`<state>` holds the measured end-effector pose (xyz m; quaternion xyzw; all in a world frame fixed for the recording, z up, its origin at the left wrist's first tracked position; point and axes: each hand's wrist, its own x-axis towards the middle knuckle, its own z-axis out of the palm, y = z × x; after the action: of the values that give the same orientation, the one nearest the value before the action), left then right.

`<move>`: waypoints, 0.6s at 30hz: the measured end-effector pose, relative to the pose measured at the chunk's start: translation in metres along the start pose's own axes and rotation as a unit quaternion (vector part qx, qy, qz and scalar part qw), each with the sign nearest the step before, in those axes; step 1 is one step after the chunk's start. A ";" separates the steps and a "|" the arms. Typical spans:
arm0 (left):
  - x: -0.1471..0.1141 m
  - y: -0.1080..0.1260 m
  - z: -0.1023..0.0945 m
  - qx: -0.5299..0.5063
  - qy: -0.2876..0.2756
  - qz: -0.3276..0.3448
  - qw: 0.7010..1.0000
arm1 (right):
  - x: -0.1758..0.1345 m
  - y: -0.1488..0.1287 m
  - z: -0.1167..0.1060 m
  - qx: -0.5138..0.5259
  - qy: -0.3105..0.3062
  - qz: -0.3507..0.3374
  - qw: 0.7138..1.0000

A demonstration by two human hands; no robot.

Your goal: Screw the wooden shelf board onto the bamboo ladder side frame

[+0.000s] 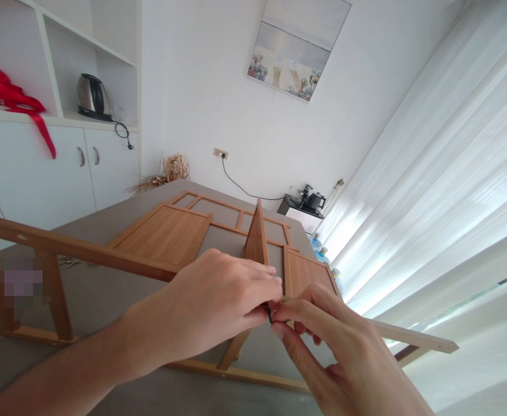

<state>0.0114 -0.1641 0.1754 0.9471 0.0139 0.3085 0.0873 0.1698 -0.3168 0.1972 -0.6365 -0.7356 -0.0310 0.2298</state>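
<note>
Counted one left hand and one right hand; found one thin dark piece, three solid wooden panels; noted two cupboard handles, one steel kettle, one framed picture, one wall socket, one red cloth, one dried-grass bundle; made out at least three bottles.

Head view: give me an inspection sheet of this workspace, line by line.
Surface: grey-brown surface, wooden parts on it.
Things: wooden frame near the hands; upright panel ahead; flat wooden panels beyond.
Clutter: red ribbon on white shelving; dried stalks.
Hands: left hand and right hand, fingertips meeting at a small dark piece; grip partly hidden.
Cables: kettle cord hanging, unplugged; black cable plugged into wall socket.
Surroundings: kettle, framed picture, white curtain.
</note>
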 end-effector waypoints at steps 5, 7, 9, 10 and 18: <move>0.000 0.001 0.000 0.009 0.011 -0.001 1.000 | 0.000 -0.001 0.002 -0.011 0.022 0.005 1.000; 0.000 0.001 0.000 0.010 0.015 0.002 1.000 | -0.001 -0.001 0.002 -0.011 0.027 0.005 1.000; 0.000 0.001 -0.001 0.010 0.015 0.007 1.000 | -0.001 0.000 0.001 -0.010 0.027 0.009 1.000; -0.001 0.001 -0.001 0.009 0.014 0.008 1.000 | -0.002 0.001 0.001 -0.009 0.028 0.011 1.000; -0.001 0.000 -0.007 -0.010 0.007 0.011 1.000 | -0.003 0.004 -0.004 0.009 0.051 0.020 0.998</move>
<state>0.0061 -0.1634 0.1806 0.9441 0.0009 0.3160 0.0937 0.1750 -0.3204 0.1982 -0.6466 -0.7102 -0.0521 0.2737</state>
